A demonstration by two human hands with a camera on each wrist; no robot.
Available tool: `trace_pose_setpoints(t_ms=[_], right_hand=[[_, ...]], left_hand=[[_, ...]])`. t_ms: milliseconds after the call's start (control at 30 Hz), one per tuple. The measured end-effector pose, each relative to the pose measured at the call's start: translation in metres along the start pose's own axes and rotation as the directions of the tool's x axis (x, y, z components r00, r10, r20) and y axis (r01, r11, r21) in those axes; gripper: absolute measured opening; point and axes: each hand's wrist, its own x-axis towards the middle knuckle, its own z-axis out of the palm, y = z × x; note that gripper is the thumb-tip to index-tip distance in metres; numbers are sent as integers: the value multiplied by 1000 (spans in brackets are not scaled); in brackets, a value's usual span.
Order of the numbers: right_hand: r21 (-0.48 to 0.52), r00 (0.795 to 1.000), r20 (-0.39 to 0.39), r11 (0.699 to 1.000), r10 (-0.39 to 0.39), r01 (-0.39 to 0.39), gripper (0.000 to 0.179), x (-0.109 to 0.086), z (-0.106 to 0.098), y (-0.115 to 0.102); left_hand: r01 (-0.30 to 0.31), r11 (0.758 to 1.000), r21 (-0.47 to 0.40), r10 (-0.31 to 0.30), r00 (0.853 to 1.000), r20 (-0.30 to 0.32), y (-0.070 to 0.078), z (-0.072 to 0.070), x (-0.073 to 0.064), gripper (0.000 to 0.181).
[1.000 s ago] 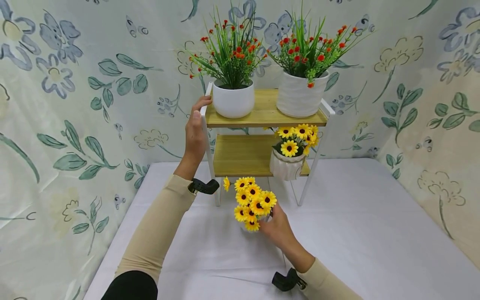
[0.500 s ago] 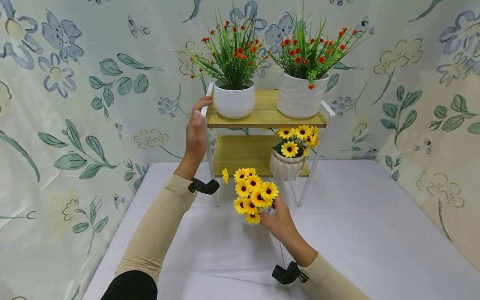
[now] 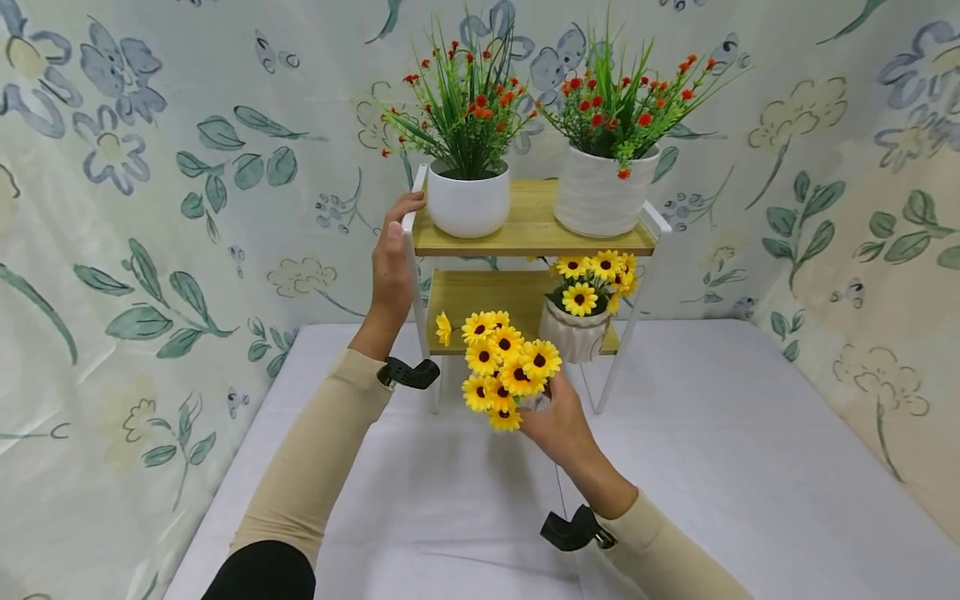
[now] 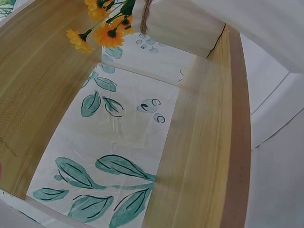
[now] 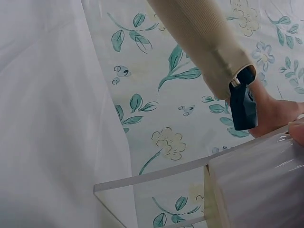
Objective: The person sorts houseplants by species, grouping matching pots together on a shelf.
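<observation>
My right hand (image 3: 558,425) holds a small pot of yellow sunflowers (image 3: 501,367) in front of the shelf's lower tier, above the table. The blooms hide most of that pot. My left hand (image 3: 392,267) grips the upper left side frame of a two-tier plant shelf (image 3: 480,292) with wooden boards and white metal legs. At the right end of the lower board stands another sunflower pot (image 3: 573,333), whitish and ribbed. In the left wrist view, yellow flowers (image 4: 108,35) and a twine-tied pot (image 4: 175,28) show above the lower board (image 4: 194,156).
On the upper board stand a smooth white pot (image 3: 468,204) and a textured white pot (image 3: 603,196), both with grass and red flowers. A white cloth (image 3: 720,467) covers the table. Leaf-patterned fabric (image 3: 187,275) hangs behind and at the sides.
My right hand has lifted the sunflower pot up and forward, closer to the lower board, its blooms now overlapping the board's front edge. My left hand stays on the shelf frame.
</observation>
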Motion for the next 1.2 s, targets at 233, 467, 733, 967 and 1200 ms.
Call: trace_pose_setpoints(t_ms=[233,467,733,967,1200], right_hand=[[32,1000,21,999,7,-7,70,7,3,-15],[60,1000,13,998,-25,24,71,15,5,-25],[59,1000,-22,998,12,-10,71,27,9,-34],[60,998,-52,998,-30,33,70,41,12,-37],[96,992,-73,989,-104,110,70,53,15,-35]], left_hand=[[-5,1000,21,5,1000,-13,-2,-2,0,51],[8,1000,30,-8,1000,-7,0,-1,-1,51],[4,1000,28,-4,1000,2,2,-1,1,51],[3,1000,-7,-3,1000,6,-2,-1,0,51],[16,1000,-13,-16,1000,-1,1,1,1,51]])
